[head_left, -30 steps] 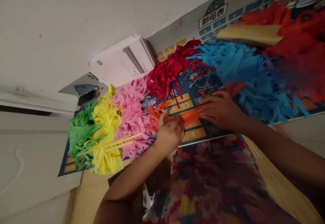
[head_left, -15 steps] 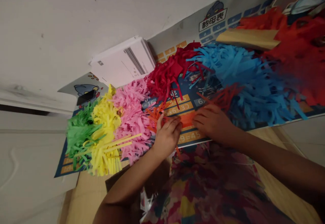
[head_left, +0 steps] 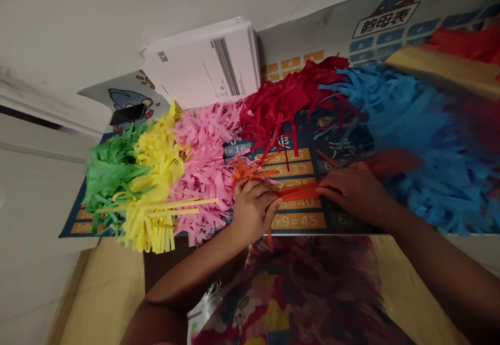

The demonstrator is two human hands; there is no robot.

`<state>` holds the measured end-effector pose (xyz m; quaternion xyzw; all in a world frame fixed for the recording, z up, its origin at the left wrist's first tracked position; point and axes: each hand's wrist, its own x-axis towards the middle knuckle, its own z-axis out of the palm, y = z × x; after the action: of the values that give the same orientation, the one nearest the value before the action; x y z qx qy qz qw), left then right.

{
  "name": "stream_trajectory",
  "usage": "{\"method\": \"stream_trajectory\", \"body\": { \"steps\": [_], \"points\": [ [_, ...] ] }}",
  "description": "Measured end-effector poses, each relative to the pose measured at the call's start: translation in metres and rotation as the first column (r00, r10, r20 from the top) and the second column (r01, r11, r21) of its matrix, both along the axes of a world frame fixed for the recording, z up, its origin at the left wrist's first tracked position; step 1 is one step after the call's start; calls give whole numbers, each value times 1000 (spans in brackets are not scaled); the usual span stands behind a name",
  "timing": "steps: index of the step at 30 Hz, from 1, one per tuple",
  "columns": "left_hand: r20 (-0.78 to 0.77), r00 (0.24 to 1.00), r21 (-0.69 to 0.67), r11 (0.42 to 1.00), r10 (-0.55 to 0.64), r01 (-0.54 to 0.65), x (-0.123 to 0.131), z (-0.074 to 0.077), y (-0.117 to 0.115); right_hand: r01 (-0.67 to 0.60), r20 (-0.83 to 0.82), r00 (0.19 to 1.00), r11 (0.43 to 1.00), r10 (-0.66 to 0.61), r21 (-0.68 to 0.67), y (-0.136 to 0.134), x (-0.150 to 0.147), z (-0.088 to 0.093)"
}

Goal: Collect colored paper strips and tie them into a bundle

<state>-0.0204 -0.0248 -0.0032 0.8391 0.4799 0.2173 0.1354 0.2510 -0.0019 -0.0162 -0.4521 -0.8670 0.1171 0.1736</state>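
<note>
A strip of orange fringed tissue paper stretches between my two hands, low over the printed mat. My left hand is closed around its left part, and loose orange fringe sticks out past the fingers. My right hand grips the other end, where blurred orange-red fringe fans out to the right. Just left of my left hand is a pink tissue fringe bundle. Beyond my right hand spreads a large blue tissue fringe pile. A dark red fringe bundle sits behind the strip.
Yellow and green fringe bundles line the table's left end. A white stack of boxes or cards leans by the wall, with a dark phone-like object to its left. A tan paper roll and red paper are at the right.
My hands have drawn farther apart, and more of the orange strip shows between them. My left hand's fingers have curled round the paper. The view has shifted, moving the right-hand things rightward.
</note>
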Motion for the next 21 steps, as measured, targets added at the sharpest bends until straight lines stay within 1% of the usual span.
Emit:
{"method": "stream_trajectory", "body": {
  "steps": [4, 8, 15, 21],
  "points": [
    [-27, 998, -24, 998, 57, -58, 5, -3, 3, 83, -5, 997, 994, -83, -71, 5, -2, -3],
    [-83, 992, -50, 994, 90, -95, 9, -2, 8, 108, -28, 993, 984, -113, -141, 7, -4, -3],
    [-73, 993, -69, 992, 98, -103, 11, -2, 11, 128, -43, 990, 981, -136, -148, 8, -6, -1],
    [-96, 991, -51, 994, 89, -95, 9, -4, 12, 181, -1, 983, 979, -182, -97, 9, -7, -4]
  ]
}}
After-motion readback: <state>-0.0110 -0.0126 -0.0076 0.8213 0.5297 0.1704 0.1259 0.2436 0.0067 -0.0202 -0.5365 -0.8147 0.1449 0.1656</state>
